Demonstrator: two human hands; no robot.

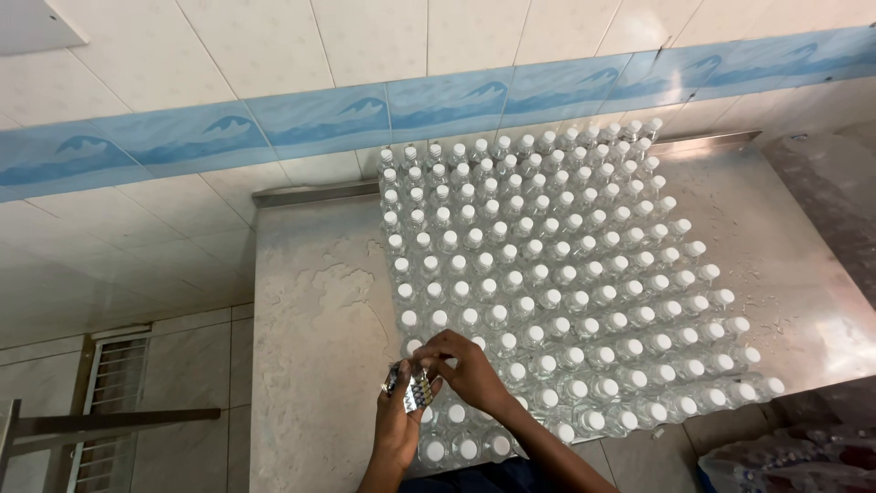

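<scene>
Labels [415, 391], seemingly a small silvery stack, pinched by left hand [399, 422] and right hand [467, 370], hiding bottles [547, 274].

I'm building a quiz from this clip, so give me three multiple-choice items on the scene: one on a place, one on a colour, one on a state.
1. Where do the bottles stand?
A. on the table
B. on the floor
C. on a shelf

2. What colour are their caps?
A. red
B. white
C. green

3. How are the bottles set?
A. lying flat
B. stacked up
C. upright in rows

Answers:
1 A, they cover the tabletop by the wall.
2 B, every cap looks white.
3 C, caps face up; the left hand and right hand hold a small shiny stack.
</scene>
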